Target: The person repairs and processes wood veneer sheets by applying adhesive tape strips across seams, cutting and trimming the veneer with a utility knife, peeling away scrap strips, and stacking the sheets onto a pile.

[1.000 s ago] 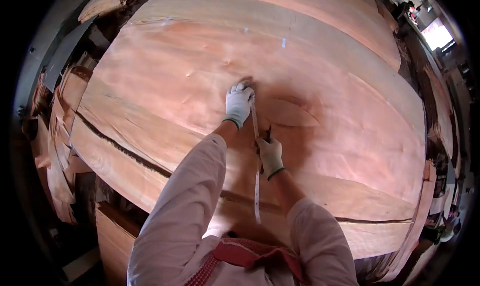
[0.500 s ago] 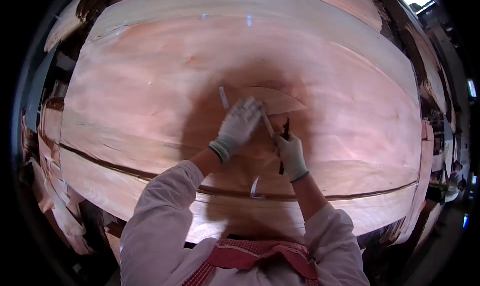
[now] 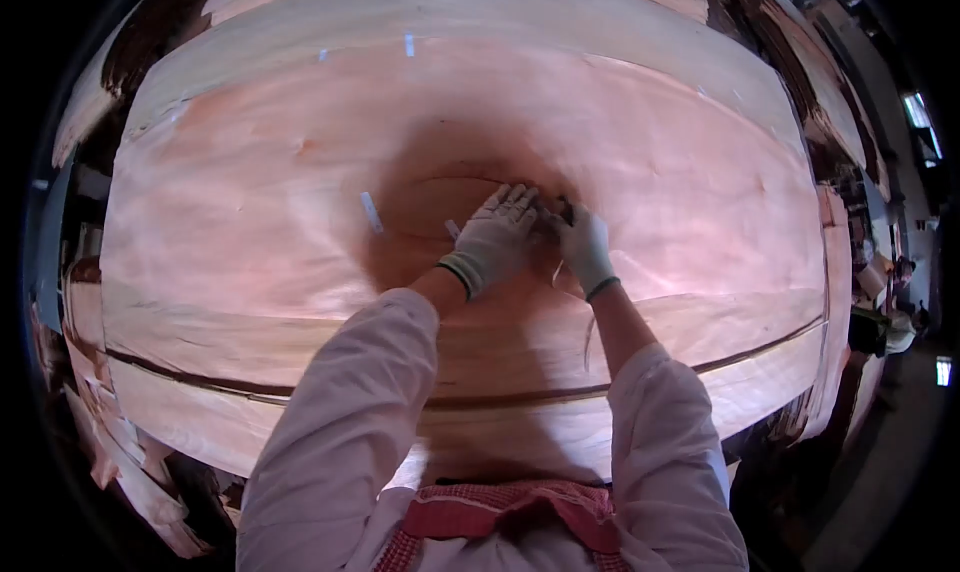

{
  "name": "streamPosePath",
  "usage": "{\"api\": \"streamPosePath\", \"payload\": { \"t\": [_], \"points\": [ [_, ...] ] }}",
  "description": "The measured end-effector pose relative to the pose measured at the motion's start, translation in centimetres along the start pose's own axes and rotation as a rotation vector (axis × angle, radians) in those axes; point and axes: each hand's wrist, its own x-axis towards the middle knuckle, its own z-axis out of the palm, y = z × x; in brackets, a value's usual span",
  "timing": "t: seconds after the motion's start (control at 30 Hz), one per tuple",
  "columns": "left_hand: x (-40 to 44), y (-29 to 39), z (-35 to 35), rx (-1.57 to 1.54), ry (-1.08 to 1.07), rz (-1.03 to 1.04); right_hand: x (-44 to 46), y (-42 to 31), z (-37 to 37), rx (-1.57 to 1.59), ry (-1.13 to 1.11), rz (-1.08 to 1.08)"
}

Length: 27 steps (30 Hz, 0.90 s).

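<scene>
Lying beneath both hands, pinkish sheeting looks wooden, the room dim

The right hand hides most of its dark object.

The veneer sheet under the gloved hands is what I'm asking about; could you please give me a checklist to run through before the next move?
1. Left hand steadying the veneer sheet: ok, laid on it with fingers extended.
2. Dark tool secure in the right hand: cannot tell, fingers cover most of it.
3. Tape strip beyond the left hand in place: ok, on the sheet.
4. Spot at the fingertips fully taped: cannot tell, hands and shadow obscure it.
5. Dark gap on the near side closed: not ok, it runs across the veneer.
</scene>
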Motion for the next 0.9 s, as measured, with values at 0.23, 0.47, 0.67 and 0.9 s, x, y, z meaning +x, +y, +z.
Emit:
{"api": "streamPosePath", "payload": {
  "t": [0.23,0.47,0.67,0.9],
  "points": [
    [0.5,0.7,0.1,0.04,-0.092,-0.027,-0.5,1.3,-2.2,-0.155,-0.226,0.148],
    [1.5,0.8,-0.5,0.045,-0.185,-0.051,-8.3,-1.3,1.0,0.341,-0.07,0.458],
    [2.5,7.0,-2.3,-0.365,0.141,0.043,-11.4,0.7,-14.1,0.219,0.092,0.486],
    [2.7,18.2,2.4,-0.183,-0.063,0.458,-14.4,10.1,-14.0,-0.186,0.249,0.338]
  ]
}}
